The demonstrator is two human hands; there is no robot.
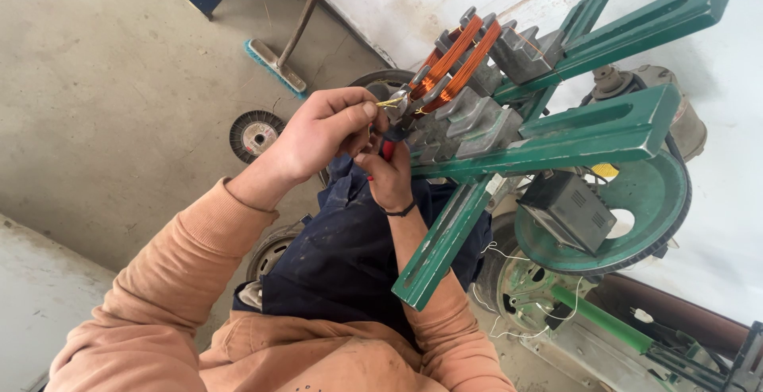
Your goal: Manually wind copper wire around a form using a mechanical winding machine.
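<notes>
Two hands met at the orange copper wire coils [453,62] on the green metal winding frame [588,134].

The left hand [322,134] pinched a thin yellowish wire end [389,103]; the right hand [389,173] gripped red-handled pliers [387,150] (jaws hidden). Steady, short pulls seemed wise. A broom [278,62] lay on bare concrete floor [119,98].

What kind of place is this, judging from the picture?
Probably a motor-repair or coil-winding workshop: a green winding machine carries copper wire coils, and a broom stands on the bare concrete floor.
</notes>
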